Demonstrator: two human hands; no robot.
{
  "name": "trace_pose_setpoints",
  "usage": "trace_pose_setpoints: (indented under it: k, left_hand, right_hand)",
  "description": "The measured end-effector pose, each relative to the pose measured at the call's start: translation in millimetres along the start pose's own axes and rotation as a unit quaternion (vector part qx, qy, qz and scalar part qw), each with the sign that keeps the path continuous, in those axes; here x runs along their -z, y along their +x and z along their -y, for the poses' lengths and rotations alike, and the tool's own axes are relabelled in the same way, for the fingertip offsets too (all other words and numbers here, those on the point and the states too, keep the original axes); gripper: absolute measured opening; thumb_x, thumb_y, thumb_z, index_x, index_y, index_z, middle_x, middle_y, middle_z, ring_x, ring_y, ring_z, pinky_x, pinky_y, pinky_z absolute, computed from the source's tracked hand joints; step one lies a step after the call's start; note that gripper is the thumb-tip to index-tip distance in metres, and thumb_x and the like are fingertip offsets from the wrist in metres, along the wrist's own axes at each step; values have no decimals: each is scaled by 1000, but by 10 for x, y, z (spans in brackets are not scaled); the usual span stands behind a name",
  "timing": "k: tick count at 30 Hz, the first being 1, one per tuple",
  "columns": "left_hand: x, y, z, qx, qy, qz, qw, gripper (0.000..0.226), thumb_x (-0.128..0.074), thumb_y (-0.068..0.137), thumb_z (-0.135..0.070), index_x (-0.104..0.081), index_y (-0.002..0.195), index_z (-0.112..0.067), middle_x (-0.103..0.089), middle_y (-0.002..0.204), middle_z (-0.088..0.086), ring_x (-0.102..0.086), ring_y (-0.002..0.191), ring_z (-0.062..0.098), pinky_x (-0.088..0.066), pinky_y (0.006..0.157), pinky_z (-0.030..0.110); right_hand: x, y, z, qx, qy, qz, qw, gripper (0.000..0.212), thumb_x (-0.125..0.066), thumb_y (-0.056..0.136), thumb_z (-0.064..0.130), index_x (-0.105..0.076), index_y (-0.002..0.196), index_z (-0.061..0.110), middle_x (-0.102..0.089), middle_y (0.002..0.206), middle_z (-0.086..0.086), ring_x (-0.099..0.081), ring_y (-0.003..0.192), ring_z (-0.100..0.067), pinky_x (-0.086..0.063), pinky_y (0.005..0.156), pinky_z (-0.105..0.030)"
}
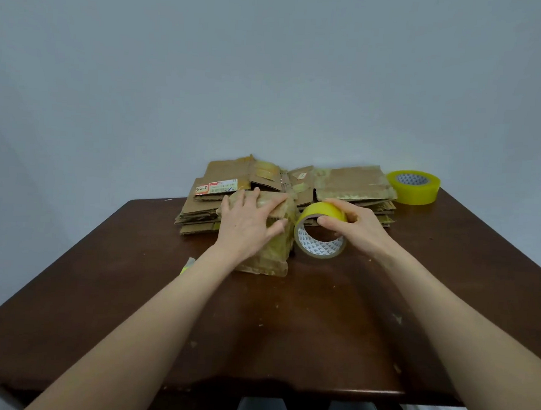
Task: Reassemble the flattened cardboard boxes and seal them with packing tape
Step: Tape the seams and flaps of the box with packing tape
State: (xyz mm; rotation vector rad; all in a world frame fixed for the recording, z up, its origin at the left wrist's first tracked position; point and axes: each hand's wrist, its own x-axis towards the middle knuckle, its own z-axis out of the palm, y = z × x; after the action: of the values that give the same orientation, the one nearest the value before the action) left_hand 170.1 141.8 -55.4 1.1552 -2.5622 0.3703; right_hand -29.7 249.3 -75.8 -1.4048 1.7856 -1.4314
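Head view: one box standing, two flat piles waiting

On the dark brown wooden table the job looked barely begun, with a single small brown cardboard box erected and upright near the middle. Two piles of flattened brown cardboard lay unbuilt, one behind the box to its left and one behind it to its right. The sheets in each pile could not be counted.

The left hand lay spread over the top of the box, fingers straight and pressing the flaps down. The right hand, just right of the box, had its fingers and thumb curled round a yellow packing-tape roll held touching the box's right side. Sealing therefore seemed under way, not finished.

A second yellow tape roll sat well to the right of the box, making two rolls in all. One small yellowish scrap lay to its left, too blurred to identify.
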Motion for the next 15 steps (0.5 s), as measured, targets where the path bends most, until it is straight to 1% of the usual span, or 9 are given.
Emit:
trace_pose_setpoints:
  k: [3, 5, 6, 7, 9, 11, 13, 15]
  left_hand:
    - [2, -20, 53, -10, -7, 4, 1000, 55, -27, 93, -62, -19, 145, -49, -28, 154, 7, -21, 142, 29, -16, 114, 54]
    - [28, -46, 83, -8, -29, -1, 1000, 52, -30, 94, -59, -23, 144, -48, -31, 152, 5, -25, 141, 24, -17, 114, 53]
    - [35, -68, 100, -8, -34, -6, 999, 51, -31, 94, -58, -25, 144, -47, -33, 150, 4, -27, 139, 23, -18, 114, 52]
    - [39, -80, 108, -10, -32, -12, 999, 51, -31, 94, -58, -26, 144, -46, -34, 149, 3, -29, 138, 22, -19, 114, 52]
    - [62, -108, 120, -14, -30, -7, 999, 53, -30, 94, -60, -25, 145, -45, -34, 149, 4, -28, 139, 23, -19, 114, 52]
    - [89, -138, 128, -17, -37, 5, 999, 56, -30, 93, -62, -25, 146, -43, -32, 150, 4, -26, 140, 24, -17, 114, 52]
    - [132, -171, 133, -11, -49, 16, 999, 59, -33, 92, -61, -26, 147, -40, -30, 152, 5, -25, 141, 23, -15, 115, 53]
    - [169, -211, 140, -7, -65, 14, 998, 61, -36, 92, -61, -27, 147, -37, -29, 153, 5, -23, 142, 21, -15, 115, 53]
  right_hand:
    - [23, -53, 54, 5, -14, 12, 1000, 51, -74, 80, 37, -58, 128, 29, -53, 126, 7, -50, 114, -12, -38, 90, -24]
    - [15, -114, 14, -1, -79, 46, 996, 55, -76, 77, 39, -58, 128, 28, -55, 128, 5, -51, 117, -15, -41, 93, -28]
    - [-21, -161, -34, -7, -100, 51, 994, 58, -77, 76, 41, -58, 129, 28, -56, 131, 4, -50, 119, -16, -41, 97, -30]
    - [-66, -206, -74, -15, -103, 43, 994, 59, -77, 75, 43, -58, 129, 28, -56, 133, 3, -50, 121, -17, -41, 98, -30]
    - [-174, -263, -99, -22, -106, 23, 994, 60, -77, 75, 45, -57, 130, 27, -56, 132, 2, -51, 117, -16, -39, 92, -26]
    - [-268, -256, -27, -17, -118, 12, 993, 60, -76, 77, 42, -55, 131, 25, -56, 130, -1, -51, 116, -18, -39, 89, -25]
    - [-316, -218, 94, -10, -137, 0, 990, 62, -75, 78, 36, -53, 134, 23, -55, 133, -1, -50, 121, -21, -39, 92, -28]
    - [-335, -150, 192, -3, -185, 9, 983, 60, -73, 79, 35, -52, 134, 23, -54, 137, 0, -48, 124, -22, -38, 97, -30]
